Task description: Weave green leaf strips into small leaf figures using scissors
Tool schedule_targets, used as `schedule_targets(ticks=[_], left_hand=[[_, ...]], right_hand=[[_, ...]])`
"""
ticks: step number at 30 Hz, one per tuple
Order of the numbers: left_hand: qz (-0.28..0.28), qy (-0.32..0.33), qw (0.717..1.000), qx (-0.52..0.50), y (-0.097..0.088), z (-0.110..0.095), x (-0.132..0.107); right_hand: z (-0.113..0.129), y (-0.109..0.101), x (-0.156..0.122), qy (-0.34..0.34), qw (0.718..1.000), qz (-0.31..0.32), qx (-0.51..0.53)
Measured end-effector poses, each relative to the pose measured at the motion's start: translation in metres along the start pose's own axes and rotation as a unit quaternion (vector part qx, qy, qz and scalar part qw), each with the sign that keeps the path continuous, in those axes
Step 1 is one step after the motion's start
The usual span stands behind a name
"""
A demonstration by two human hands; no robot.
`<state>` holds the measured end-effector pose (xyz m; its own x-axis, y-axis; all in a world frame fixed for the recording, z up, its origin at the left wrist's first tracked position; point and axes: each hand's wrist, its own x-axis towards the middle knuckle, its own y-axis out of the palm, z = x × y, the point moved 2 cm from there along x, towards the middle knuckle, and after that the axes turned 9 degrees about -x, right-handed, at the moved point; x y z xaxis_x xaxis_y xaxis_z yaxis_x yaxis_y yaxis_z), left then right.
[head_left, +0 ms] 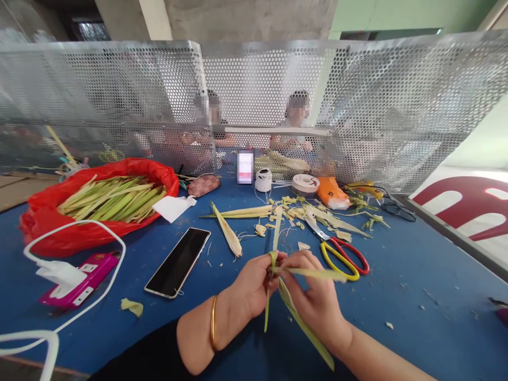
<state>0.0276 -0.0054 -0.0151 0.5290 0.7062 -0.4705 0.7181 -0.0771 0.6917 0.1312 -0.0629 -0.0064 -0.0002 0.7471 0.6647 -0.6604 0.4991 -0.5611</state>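
Both hands work on pale green corn husk strips (277, 230) crossed into a small knot above the table. My left hand (252, 288) is closed, pinching the knot between thumb and fingers. Close against it, my right hand (319, 304) is closed on a strip whose free end sticks out to the right. A longer strip (319, 349) hangs down below the right hand, and a thin one (266, 315) hangs beside the left. The fingers partly hide the knot. Scissors (341, 256) with red and yellow handles lie open beyond my right hand.
A red plastic bag (34, 222) full of husks stands left, behind a purple power strip (93, 272) with a white cable. A phone (178, 262) lies nearby. Husk scraps (293, 209), string (263, 180) and tape (305, 184) lie ahead, before a perforated metal screen (254, 69); people sit behind it.
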Motion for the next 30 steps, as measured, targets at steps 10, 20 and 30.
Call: schedule_targets(ticks=[10,20,30], left_hand=[[-0.054,0.027,0.998,0.0,-0.002,0.0,-0.005],[-0.024,-0.004,0.997,0.069,-0.003,-0.003,-0.007],[-0.001,-0.01,0.998,0.056,-0.001,-0.005,-0.008]], right_hand=[[-0.028,0.01,0.001,0.318,0.914,0.005,0.254],[-0.03,0.004,0.003,0.419,0.87,0.028,0.259],[-0.04,-0.001,0.006,0.52,0.742,0.101,0.411]])
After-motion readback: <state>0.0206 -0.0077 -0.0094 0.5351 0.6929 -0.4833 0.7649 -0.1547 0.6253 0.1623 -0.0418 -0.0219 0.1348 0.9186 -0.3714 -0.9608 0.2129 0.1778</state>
